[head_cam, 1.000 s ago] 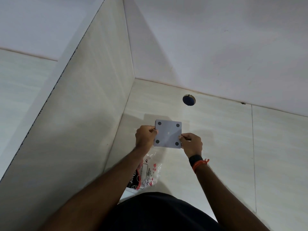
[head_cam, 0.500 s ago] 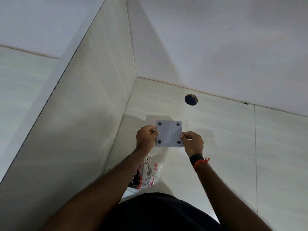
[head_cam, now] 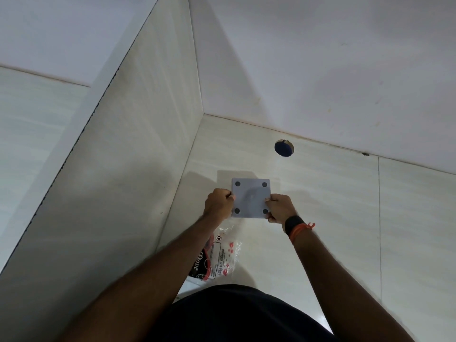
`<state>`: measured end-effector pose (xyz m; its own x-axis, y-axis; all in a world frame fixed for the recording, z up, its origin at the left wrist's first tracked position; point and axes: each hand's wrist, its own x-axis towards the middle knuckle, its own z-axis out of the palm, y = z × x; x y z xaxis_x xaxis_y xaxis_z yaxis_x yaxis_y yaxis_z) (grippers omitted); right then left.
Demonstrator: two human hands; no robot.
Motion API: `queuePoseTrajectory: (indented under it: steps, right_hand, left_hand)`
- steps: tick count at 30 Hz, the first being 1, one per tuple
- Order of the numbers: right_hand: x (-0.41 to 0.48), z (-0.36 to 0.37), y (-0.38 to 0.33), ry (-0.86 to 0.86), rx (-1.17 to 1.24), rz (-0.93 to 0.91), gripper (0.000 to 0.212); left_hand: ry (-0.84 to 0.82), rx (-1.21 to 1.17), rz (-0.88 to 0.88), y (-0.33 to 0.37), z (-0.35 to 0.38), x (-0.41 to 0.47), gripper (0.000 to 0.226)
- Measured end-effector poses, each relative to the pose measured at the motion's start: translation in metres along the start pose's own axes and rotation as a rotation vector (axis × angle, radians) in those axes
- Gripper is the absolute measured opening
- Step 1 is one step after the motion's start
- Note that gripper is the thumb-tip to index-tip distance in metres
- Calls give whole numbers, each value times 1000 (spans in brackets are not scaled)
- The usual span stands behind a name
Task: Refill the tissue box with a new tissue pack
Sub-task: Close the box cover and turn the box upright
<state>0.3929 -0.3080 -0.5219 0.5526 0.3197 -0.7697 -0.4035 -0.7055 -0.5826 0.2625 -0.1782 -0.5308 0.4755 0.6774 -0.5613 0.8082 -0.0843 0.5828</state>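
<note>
Tissue box: a square grey tissue box (head_cam: pixel 251 198) held over the pale counter (head_cam: pixel 320 206), its flat underside turned up toward the camera; four dark round feet sit one at each corner
Axis: the visible face is near square, so no long axis can be told; its edges run roughly straight with the counter's back edge
Left hand: the left hand (head_cam: pixel 218 203) is clenched on the box's left edge, fingers curled over it
Right hand: the right hand (head_cam: pixel 280 209) pinches the box's right edge near the lower corner, thumb on the upturned face; a dark watch and an orange thread (head_cam: pixel 302 229) circle that wrist
Box and hands: the box sits between the two hands, touching both, in front of the person's dark top (head_cam: pixel 237 314)
Wrapper: a clear plastic tissue pack wrapper (head_cam: pixel 217 257) lies on the counter under the left forearm, nearer the person than the box
Writing: white script on a black and red patch of the wrapper, seen sideways, seems to read "Love"; the small print beside it is too fine to read
Surroundings: a round hole with a blue plug (head_cam: pixel 284 148) in the counter beyond the box, near the back wall; a tall pale side panel (head_cam: pixel 128 169) rises at the left
</note>
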Motion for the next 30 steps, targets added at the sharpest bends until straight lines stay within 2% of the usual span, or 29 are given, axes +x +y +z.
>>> queuePoseTrajectory:
  steps: [2,4,8,10,12,14,17,19,22,25,27,30]
  right_hand:
    - [-3,5,-8,-12,100,-26,17]
    - [-11,10,-15,14,206,-106,20]
    - [-35,19,-18,150,197,-325,41]
    - [-44,26,-11,158,211,-389,42]
    - [-50,34,-4,181,165,-425,42]
    - [-54,38,1,201,145,-427,41]
    - [-48,38,15,194,248,-338,42]
    - [-41,35,22,144,336,-236,41]
    - [-40,27,23,-29,461,-80,31]
    - [-40,17,25,-208,339,37,52]
    - [-36,15,24,-252,362,66,58]
    - [-26,19,14,-215,407,49,58]
  left_hand:
    - [-15,-116,-37,5,-3,-3,30]
    - [-37,-336,-96,10,-7,-7,48]
    - [-122,-866,-314,8,-16,-12,78]
    - [-158,-995,-396,4,-19,-13,85]
    - [-164,-1039,-431,1,-20,-14,72]
    - [-146,-1045,-434,0,-22,-14,49]
    - [-172,-1080,-383,-4,-24,-16,22]
    - [-227,-1080,-318,-9,-26,-18,25]
    - [-263,-1038,-213,-17,-28,-19,44]
    - [-207,-1042,-218,-24,-27,-16,67]
    - [-191,-1045,-213,-25,-29,-15,68]
    - [-164,-991,-211,-24,-34,-12,68]
